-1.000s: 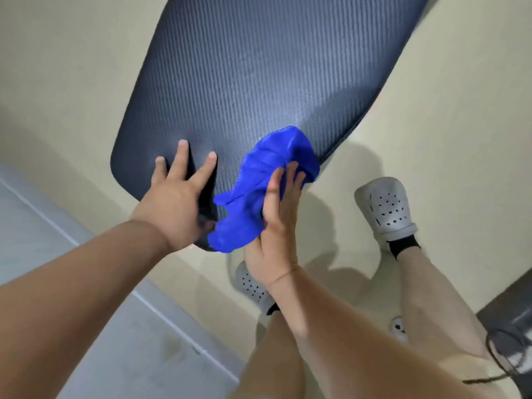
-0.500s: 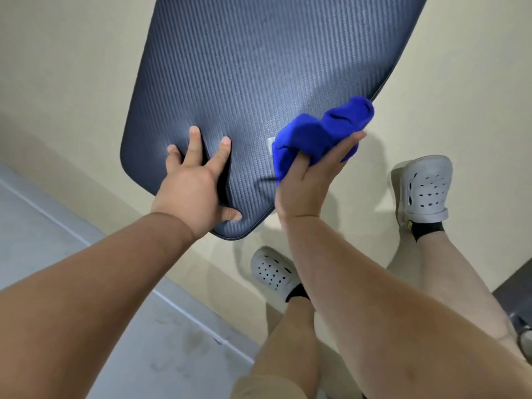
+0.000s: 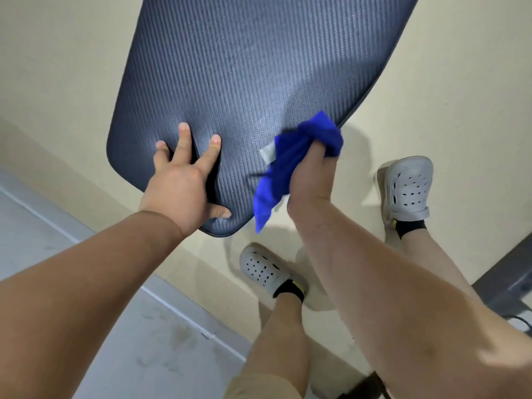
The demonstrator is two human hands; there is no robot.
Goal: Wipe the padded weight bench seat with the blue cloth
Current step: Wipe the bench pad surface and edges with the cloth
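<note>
The padded bench seat (image 3: 244,67) is dark navy with a ribbed texture and fills the upper middle of the view. My left hand (image 3: 184,180) presses flat on its near left corner, fingers spread. My right hand (image 3: 312,174) grips the bunched blue cloth (image 3: 290,165) at the seat's near right edge. Part of the cloth hangs down below the edge. A small white tag shows on the cloth beside the seat.
Cream floor lies under and around the bench, with a grey strip (image 3: 86,312) at lower left. My feet in grey perforated clogs (image 3: 262,267) (image 3: 407,187) stand just below and right of the seat. A dark object (image 3: 506,289) sits at the right edge.
My right hand has drawn the cloth from the middle near edge out to the seat's right edge and bunched it in a tighter grip. The left hand stays pressed on the corner.
</note>
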